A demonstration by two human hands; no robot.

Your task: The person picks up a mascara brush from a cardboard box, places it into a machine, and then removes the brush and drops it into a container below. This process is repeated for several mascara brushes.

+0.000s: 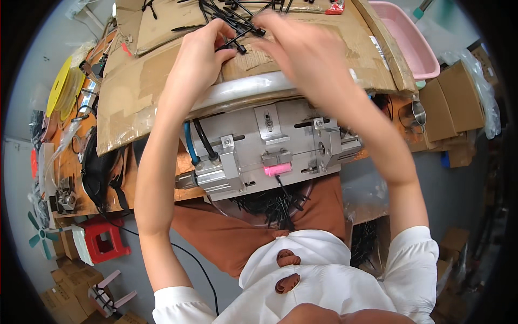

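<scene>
The left hand [202, 51] has thumb and finger narrowly apart at slim black parts [242, 49] on the cardboard [129, 102], grip uncertain. The right hand [310, 46] blurs above the cardboard, its finger state unreadable. Bodyward of the cardboard sits a metal fixture [252, 135].

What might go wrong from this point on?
The left hand is among crossing black tie-like strips, which might snag one another. The right hand, blurred beside them, may knock some aside. The dark heap by the lap could spill if the legs shift.
</scene>
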